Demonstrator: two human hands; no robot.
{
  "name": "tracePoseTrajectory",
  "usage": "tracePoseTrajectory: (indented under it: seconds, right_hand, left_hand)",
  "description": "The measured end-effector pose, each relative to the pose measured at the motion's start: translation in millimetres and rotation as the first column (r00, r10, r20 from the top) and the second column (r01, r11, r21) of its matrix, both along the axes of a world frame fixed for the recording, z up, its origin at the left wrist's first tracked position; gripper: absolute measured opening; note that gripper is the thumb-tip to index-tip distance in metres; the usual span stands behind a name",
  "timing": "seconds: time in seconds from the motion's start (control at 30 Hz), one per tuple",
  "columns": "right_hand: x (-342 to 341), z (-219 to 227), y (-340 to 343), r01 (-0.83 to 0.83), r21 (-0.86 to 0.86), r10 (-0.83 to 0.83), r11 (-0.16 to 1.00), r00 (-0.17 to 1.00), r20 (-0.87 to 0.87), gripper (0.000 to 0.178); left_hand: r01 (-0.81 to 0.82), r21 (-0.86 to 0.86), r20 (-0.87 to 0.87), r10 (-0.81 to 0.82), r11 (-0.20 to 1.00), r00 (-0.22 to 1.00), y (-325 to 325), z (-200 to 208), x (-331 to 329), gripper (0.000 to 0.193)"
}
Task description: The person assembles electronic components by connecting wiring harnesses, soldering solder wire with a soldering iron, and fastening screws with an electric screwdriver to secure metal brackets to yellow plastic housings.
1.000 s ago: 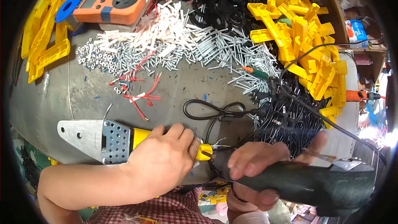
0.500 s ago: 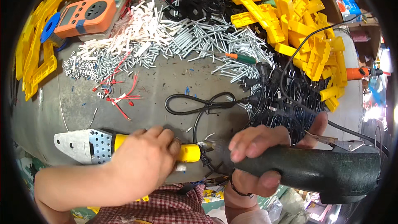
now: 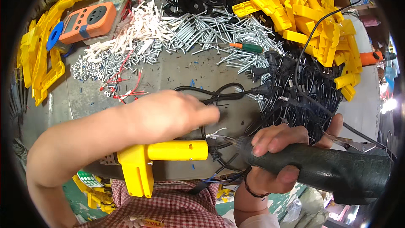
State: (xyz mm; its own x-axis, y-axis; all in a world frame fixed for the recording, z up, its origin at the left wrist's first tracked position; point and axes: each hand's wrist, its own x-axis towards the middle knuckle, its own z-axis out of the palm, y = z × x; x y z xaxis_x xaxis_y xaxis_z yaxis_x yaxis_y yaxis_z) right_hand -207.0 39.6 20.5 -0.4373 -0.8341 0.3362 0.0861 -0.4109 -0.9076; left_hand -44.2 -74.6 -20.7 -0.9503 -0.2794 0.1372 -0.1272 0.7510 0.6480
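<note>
My left hand (image 3: 173,116), blurred by motion, is above the table's near half; its fingers do not show clearly. Below that forearm rests a yellow plastic handle (image 3: 177,150) with a forked part toward me and a bit of perforated metal plate (image 3: 109,159). In my right hand (image 3: 280,143) is a dark, thick-bodied tool that looks like a heat gun (image 3: 337,171), its nozzle facing left. Small metal pliers or snips (image 3: 358,144) show beside that hand's raised finger. Bare wire ends with white sleeves (image 3: 216,134) stand between nozzle and handle.
Screws (image 3: 211,38), white sleeves (image 3: 145,25) and nuts (image 3: 86,67) are heaped at the back. Black cords (image 3: 312,97) and yellow housings (image 3: 312,29) crowd the right. An orange meter (image 3: 90,22) and a screwdriver (image 3: 249,47) lie farther back.
My left hand has let go of the yellow handle and moved up and right. The handle has turned, its forked part now toward me. My right hand with the dark tool has shifted slightly right.
</note>
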Motion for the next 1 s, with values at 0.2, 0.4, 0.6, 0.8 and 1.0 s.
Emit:
tracePoseTrajectory:
  seconds: [0.2, 0.4, 0.6, 0.8, 1.0]
  right_hand:
    - [-5.8, -0.5, -3.7, -0.029, -0.093, 0.026, 0.995, 0.999, -0.031, 0.078]
    - [6.7, 7.6, -2.2, 0.020, -0.095, -0.035, 0.995, 0.987, -0.159, 0.092]
    - [11.0, 12.4, 3.5, -0.116, -0.119, 0.127, 0.986, 0.987, 0.094, 0.074]
    - [11.4, 8.2, 1.7, -0.349, -0.038, 0.351, 0.936, 0.930, 0.106, 0.055]
    - [3.8, -3.1, -2.1, -0.560, 0.042, 0.550, 0.827, 0.823, 0.145, 0.040]
  left_hand:
    - [-0.200, 0.577, 0.187, 0.110, 0.792, 0.976, 5.0, 29.8, 15.7, 0.041]
    - [-0.192, 0.418, 0.160, 0.136, 0.888, 0.978, 18.7, 28.1, 13.2, 0.045]
    - [-0.316, 0.023, 0.029, 0.315, 0.948, 0.948, 59.8, 27.2, 23.8, 0.037]
    - [-0.355, 0.074, 0.115, 0.346, 0.932, 0.931, 67.8, 13.1, 22.4, 0.038]
    - [-0.407, 0.145, 0.149, 0.387, 0.902, 0.910, 68.1, 14.7, 24.0, 0.038]
